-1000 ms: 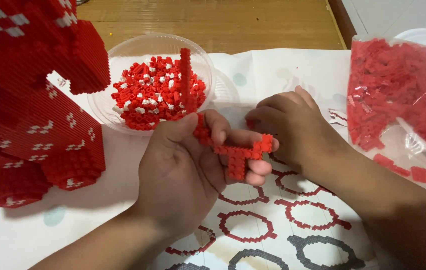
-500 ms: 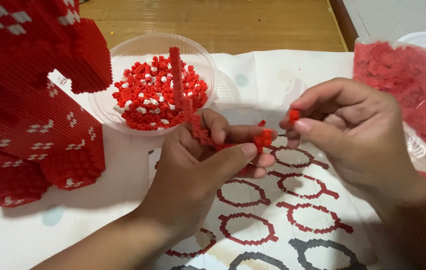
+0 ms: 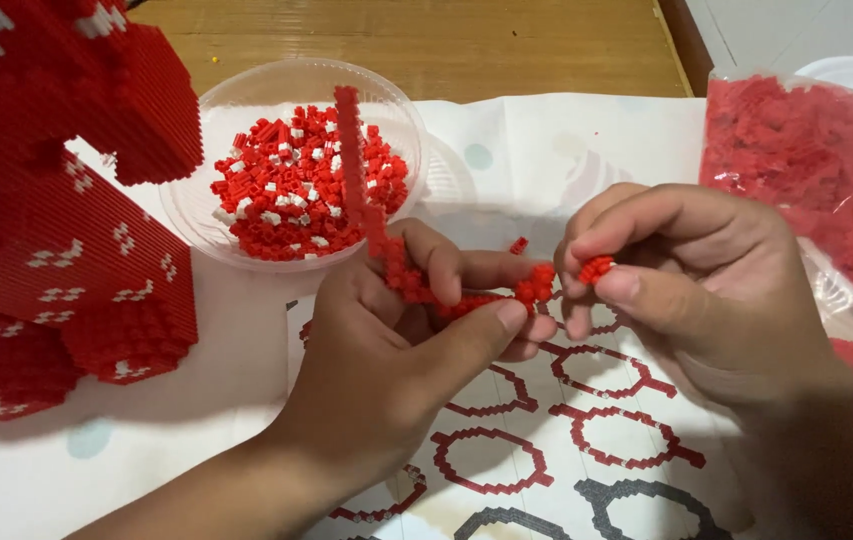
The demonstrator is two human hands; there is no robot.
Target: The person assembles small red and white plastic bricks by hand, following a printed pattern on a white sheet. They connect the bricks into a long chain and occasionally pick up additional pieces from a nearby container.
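Table sheet (image 3: pixel 546 140): bowl (image 3: pixel 246 110) & big red model (image 3: pixel 56 200) beside hands w/ brick strip (image 3: pixel 376 230).

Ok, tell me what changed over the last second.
The right hand came off the red brick strip and drew back to the right, now pinching a small red brick beside the strip's end. The left hand kept its grip on the strip. The bowl of bricks and the red model stayed put.

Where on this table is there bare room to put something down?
Bare cloth lies in front of the big red block model, left of the left hand. A smaller patch sits between the bowl and the bag of red pieces. The middle is crowded: both hands over the pattern sheet.
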